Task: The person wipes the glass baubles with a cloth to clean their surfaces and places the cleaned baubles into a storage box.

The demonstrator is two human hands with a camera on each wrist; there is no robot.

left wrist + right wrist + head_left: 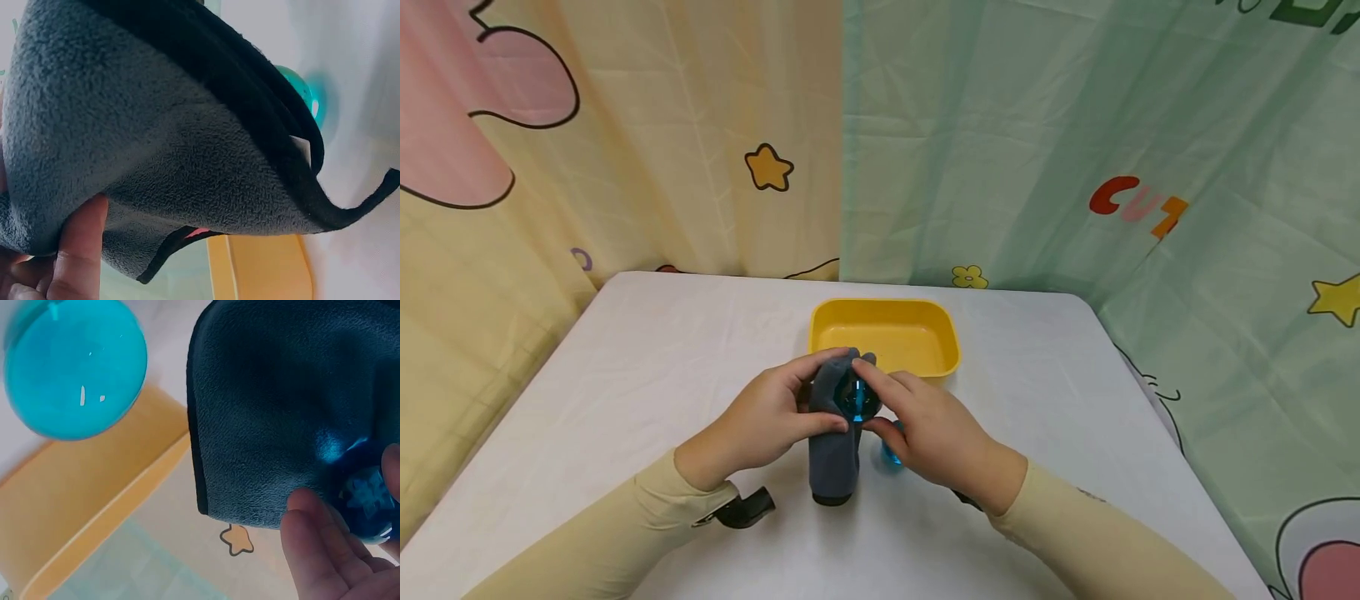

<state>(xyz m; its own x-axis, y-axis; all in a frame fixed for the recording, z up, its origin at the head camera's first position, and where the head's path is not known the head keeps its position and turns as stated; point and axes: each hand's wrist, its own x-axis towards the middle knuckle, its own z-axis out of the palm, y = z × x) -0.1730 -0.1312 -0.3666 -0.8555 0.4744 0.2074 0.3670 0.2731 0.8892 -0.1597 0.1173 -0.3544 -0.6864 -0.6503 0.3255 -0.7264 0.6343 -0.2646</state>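
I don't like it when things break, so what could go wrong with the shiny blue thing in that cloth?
The shiny blue thing looks smooth, so it might slip from the right hand's fingers and drop onto the table. The other blue thing is close to the right hand and looks rounded, so a bump might make it roll.

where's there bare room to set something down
Bare: white tabletop left and right of the yellow tub, out to the side edges. Crowded: the tub's near side, with left hand, right hand, gray cloth and blue ball.
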